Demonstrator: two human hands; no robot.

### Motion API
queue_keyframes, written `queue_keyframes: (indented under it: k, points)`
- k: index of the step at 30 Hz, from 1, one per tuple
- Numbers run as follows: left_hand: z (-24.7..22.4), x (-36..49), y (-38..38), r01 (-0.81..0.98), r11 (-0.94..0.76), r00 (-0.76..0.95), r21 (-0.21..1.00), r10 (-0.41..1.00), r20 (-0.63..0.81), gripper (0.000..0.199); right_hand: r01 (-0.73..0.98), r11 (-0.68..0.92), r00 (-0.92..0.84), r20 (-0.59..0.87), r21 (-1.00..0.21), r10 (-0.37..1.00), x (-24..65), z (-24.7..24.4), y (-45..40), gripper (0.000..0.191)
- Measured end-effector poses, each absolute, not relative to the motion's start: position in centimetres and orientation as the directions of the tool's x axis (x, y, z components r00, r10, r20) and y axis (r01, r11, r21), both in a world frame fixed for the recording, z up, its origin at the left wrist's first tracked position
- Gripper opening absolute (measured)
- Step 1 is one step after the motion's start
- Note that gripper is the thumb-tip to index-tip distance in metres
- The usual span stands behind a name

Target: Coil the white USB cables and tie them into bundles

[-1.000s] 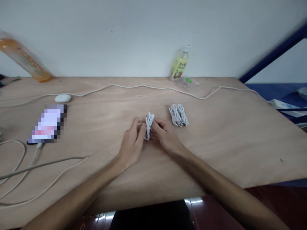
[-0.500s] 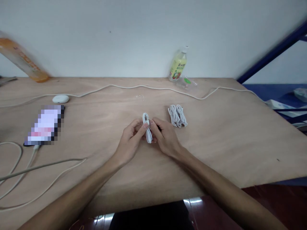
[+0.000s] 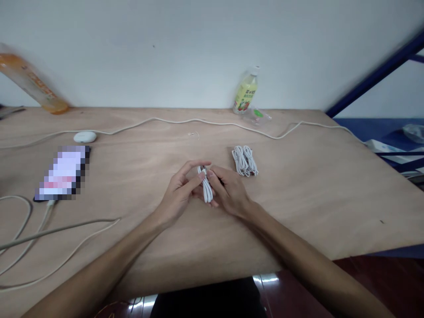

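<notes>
A white coiled cable point(image 3: 207, 191) is held between both hands above the middle of the table. My left hand point(image 3: 179, 190) grips it with the thumb on its near face, while the index finger stretches over its top end. From the other side my right hand point(image 3: 230, 187) pinches the coil near its middle, thumb beside a white band or connector too small to make out. Fingers behind the coil are partly hidden. Just right of my right hand, two bundled white cables point(image 3: 245, 161) lie side by side on the wooden table point(image 3: 298, 190).
At left lie a phone point(image 3: 62, 172) with a plugged-in cord point(image 3: 43, 225) and a white earbud case point(image 3: 85, 136). A long white cable point(image 3: 195, 120) crosses the back. Against the wall lean an orange bottle point(image 3: 33, 86) and a yellow-green bottle point(image 3: 245, 93), near a clear wrapper point(image 3: 258, 115).
My left index finger has lifted and straightened over the top of the coil. The coiled cable has tipped and shifted slightly toward me. The right hand stays nearly where it was.
</notes>
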State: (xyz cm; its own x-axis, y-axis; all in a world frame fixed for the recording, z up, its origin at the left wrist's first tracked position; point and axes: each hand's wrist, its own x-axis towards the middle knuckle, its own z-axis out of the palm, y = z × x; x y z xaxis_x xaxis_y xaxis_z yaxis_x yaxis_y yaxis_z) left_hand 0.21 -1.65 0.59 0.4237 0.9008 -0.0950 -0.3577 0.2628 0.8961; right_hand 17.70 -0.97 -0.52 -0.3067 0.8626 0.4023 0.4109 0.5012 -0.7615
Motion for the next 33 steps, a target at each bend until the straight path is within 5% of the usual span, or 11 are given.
queue_keyframes:
  k: [13,16,20,25,33]
  points:
    - [0.9,0.1,-1.5,-0.373,0.529,0.532,0.762,0.795,-0.291,0.017,0.459,0.603,-0.374,0.474,-0.653,0.797,18.3,-0.8,-0.6,0.031]
    - [0.6,0.0,-1.5,-0.33,0.528,0.577,0.782,0.769,-0.275,0.025,0.463,0.629,-0.386,0.497,-0.625,0.778,18.3,-0.6,-0.7,0.03]
    - [0.1,0.0,-1.6,-0.159,0.33,0.512,0.93,0.833,-0.209,0.033,0.481,0.607,-0.349,0.497,-0.632,0.795,18.2,-0.2,-0.8,0.031]
    - [0.6,0.0,-2.0,0.122,-0.221,0.318,0.968,0.932,0.173,0.014,0.475,0.512,-0.278,0.43,-0.716,0.859,18.3,0.3,-0.7,0.033]
    - [0.8,0.2,-1.9,-0.084,-0.046,0.329,0.995,0.942,0.071,0.018,0.431,0.468,-0.246,0.398,-0.771,0.884,18.3,0.5,-0.9,0.035]
